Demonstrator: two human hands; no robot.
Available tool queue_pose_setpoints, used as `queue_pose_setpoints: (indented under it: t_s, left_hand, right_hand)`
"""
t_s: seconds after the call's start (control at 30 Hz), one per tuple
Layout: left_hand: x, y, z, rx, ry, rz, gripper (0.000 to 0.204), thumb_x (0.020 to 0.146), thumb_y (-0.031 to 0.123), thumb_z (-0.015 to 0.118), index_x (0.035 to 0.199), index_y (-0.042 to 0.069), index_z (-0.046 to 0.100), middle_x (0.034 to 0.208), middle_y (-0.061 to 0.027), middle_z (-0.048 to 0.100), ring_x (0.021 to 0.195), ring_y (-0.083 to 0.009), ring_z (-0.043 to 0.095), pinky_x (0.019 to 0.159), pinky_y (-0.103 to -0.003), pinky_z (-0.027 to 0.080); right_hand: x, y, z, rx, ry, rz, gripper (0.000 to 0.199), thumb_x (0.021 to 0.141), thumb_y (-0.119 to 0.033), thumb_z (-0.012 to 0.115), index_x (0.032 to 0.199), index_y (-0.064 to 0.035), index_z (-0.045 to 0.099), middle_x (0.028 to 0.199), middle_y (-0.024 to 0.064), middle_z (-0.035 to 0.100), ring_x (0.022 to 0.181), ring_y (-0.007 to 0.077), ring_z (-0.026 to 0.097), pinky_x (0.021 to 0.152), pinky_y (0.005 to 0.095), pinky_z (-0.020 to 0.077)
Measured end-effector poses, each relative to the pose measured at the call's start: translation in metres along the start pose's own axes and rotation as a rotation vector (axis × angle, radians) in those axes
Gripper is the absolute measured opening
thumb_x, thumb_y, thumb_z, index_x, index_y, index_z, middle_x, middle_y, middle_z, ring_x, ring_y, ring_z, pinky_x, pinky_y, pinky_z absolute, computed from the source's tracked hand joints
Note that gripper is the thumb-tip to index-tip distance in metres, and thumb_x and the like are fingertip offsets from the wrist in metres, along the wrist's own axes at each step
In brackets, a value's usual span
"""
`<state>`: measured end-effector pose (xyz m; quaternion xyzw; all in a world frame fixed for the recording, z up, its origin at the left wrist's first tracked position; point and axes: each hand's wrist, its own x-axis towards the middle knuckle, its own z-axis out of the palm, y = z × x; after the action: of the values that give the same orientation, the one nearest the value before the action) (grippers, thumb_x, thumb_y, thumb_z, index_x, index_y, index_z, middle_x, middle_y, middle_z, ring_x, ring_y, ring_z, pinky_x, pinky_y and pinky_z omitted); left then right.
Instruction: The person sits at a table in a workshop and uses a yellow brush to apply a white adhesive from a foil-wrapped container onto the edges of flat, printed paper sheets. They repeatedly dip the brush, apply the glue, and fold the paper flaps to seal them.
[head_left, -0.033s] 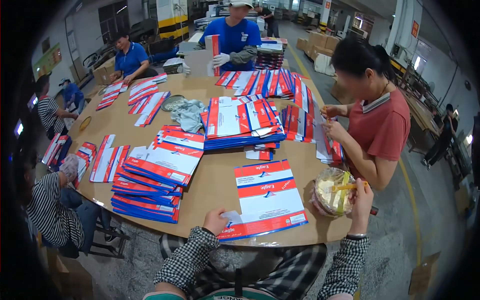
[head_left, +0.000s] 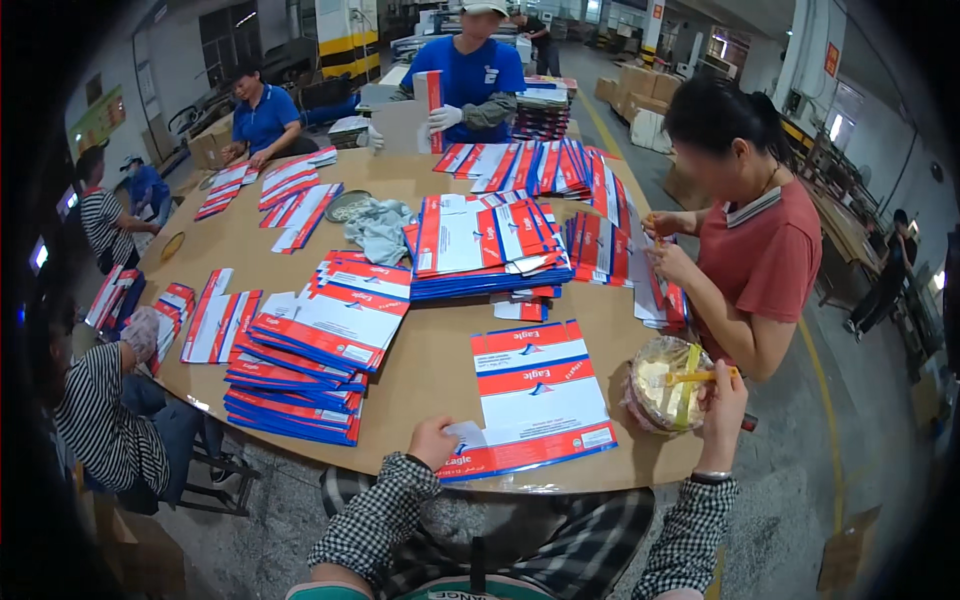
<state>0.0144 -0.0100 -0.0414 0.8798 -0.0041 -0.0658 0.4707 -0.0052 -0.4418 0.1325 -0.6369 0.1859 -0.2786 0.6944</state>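
Note:
A flat printed carton blank [head_left: 540, 395] in red, white and blue lies in front of me on the table. My left hand [head_left: 433, 443] is closed at its near left corner, with a white flap [head_left: 466, 434] between thumb and fingers. To the right stands a round tub [head_left: 640, 408] wrapped in clear plastic, holding a pale cream paste, with a yellow-green strip across its top. My right hand [head_left: 724, 400] grips a yellow-handled brush [head_left: 692, 376] above the tub. The brush's tip lies over the paste, and whether it touches cannot be told.
Stacks of folded cartons [head_left: 300, 365] stand left of the blank, with another stack [head_left: 485, 245] beyond it. A crumpled cloth [head_left: 378, 228] lies near a round dish. A person in a red shirt [head_left: 765, 245] works close on my right; others sit or stand around the brown table [head_left: 430, 365].

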Motion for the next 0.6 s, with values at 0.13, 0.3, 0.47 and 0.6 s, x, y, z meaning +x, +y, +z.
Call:
queue_pose_setpoints:
  t_s: [0.13, 0.3, 0.47, 0.6]
  left_hand:
    - [0.001, 0.010, -0.007, 0.100, -0.029, 0.041, 0.024, 0.069, 0.009, 0.061, 0.091, -0.001, 0.062, 0.088, -0.0200, 0.062, 0.084, -0.0342, 0.061, 0.074, -0.039, 0.048]
    - [0.002, 0.036, -0.014, -0.111, -0.250, -0.202, 0.022, 0.078, -0.003, 0.053, 0.098, -0.001, 0.060, 0.073, -0.0135, 0.062, 0.056, -0.0169, 0.061, 0.051, -0.030, 0.051]
    - [0.004, 0.026, -0.012, -0.206, -0.329, -0.202, 0.022, 0.080, -0.003, 0.052, 0.101, -0.006, 0.057, 0.074, -0.0151, 0.062, 0.054, -0.0163, 0.063, 0.047, -0.027, 0.053]
    - [0.000, 0.015, -0.009, -0.373, -0.359, -0.282, 0.024, 0.080, -0.004, 0.052, 0.103, -0.009, 0.056, 0.078, -0.0154, 0.063, 0.059, -0.0175, 0.064, 0.052, -0.027, 0.055]
  right_hand:
    - [-0.026, 0.008, 0.012, 0.311, 0.027, 0.061, 0.021, 0.093, -0.024, 0.052, 0.087, -0.0038, 0.055, 0.064, 0.0052, 0.057, 0.044, 0.0087, 0.049, 0.037, 0.0202, 0.0345]
    - [-0.060, 0.064, 0.019, 0.583, -0.030, 0.313, 0.023, 0.093, -0.026, 0.052, 0.087, -0.0046, 0.056, 0.072, 0.0098, 0.062, 0.048, 0.0115, 0.054, 0.040, 0.0191, 0.0414]
    - [-0.103, 0.117, 0.041, 0.723, -0.216, 0.588, 0.022, 0.093, -0.028, 0.052, 0.087, -0.0065, 0.057, 0.071, 0.0074, 0.062, 0.052, 0.0133, 0.057, 0.044, 0.0249, 0.0439]
    - [-0.132, 0.126, 0.066, 0.681, -0.228, 0.723, 0.022, 0.093, -0.027, 0.051, 0.087, -0.0070, 0.057, 0.072, 0.0061, 0.061, 0.054, 0.0139, 0.055, 0.046, 0.0254, 0.0411]
